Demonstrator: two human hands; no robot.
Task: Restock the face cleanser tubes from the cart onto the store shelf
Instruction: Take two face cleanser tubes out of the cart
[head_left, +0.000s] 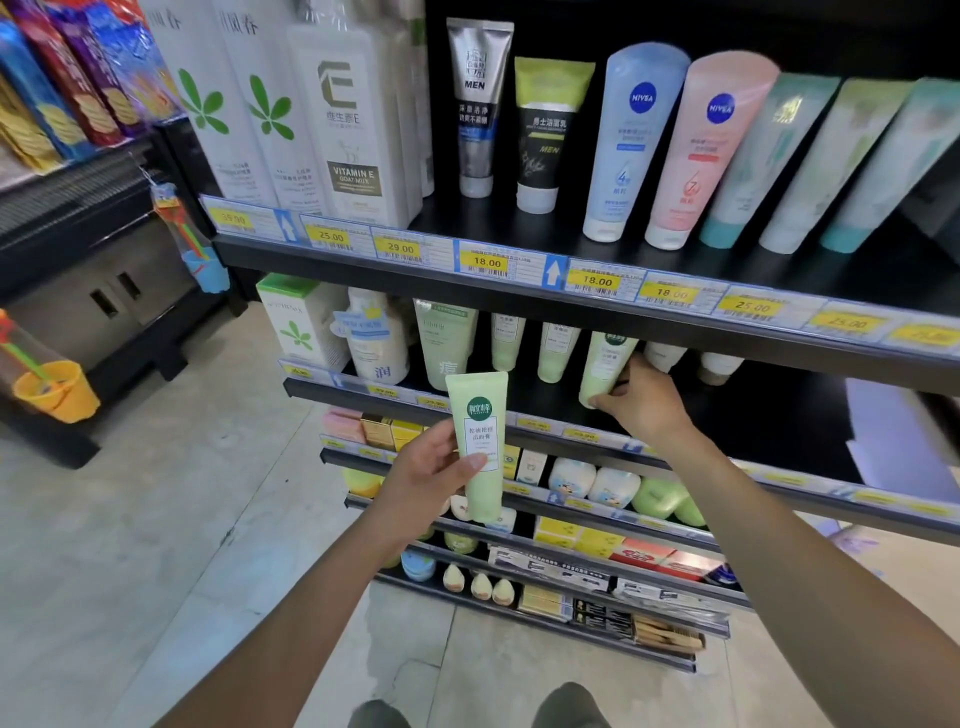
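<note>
Nearest, the person's right forearm (810, 571) and left forearm (311, 587) stretch toward a tall black metal shelving unit (769, 421) standing on pale floor tiles (156, 519). The left hand (423, 470) grips a pale green plastic cleanser tube (480, 436) in front of the shelves, thumb across its label. Its long axis runs near vertical, flat crimped end up, cap down, label facing the camera. The right hand (644, 400) curls round a second pale green tube (605, 364), cap down at the front of the second shelf, its top leaning slightly right beneath the price-label rail (597, 283) of the shelf above. Matching green tubes (556, 351) stand just left of it, white-capped tubes (665, 356) just right.
</note>
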